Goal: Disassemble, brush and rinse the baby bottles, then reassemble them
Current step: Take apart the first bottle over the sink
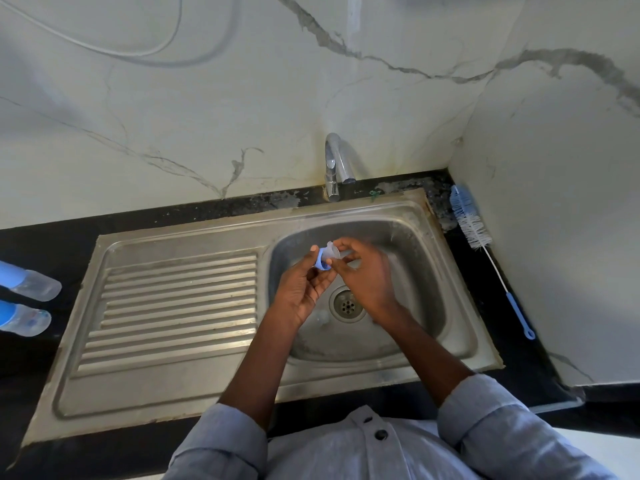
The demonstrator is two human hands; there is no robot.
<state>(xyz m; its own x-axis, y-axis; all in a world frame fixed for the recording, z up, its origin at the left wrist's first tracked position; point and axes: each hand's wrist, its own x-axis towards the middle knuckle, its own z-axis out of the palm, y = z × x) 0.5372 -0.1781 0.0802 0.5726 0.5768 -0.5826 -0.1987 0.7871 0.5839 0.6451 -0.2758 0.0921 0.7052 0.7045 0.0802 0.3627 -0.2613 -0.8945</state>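
Both hands are over the steel sink basin (408, 237): left hand (304, 289) has its grip curled round the blue plastic collar ring (323, 263), right hand (360, 275) pinching the clear silicone nipple (331, 249) in it. Two capped bottles (31, 280) lie far left on the black tabletop (41, 244), brush (478, 237) right.

Over the sink bowl I hold a blue screw ring (323, 263) with a clear teat (331, 249) seated in it, tilted on its side. Two clear baby bottles with blue tops lie on their sides on the counter, far left: one (33, 280) behind, one (24, 318) nearer me. A blue-and-white bottle brush (476, 233) lies right of the sink.
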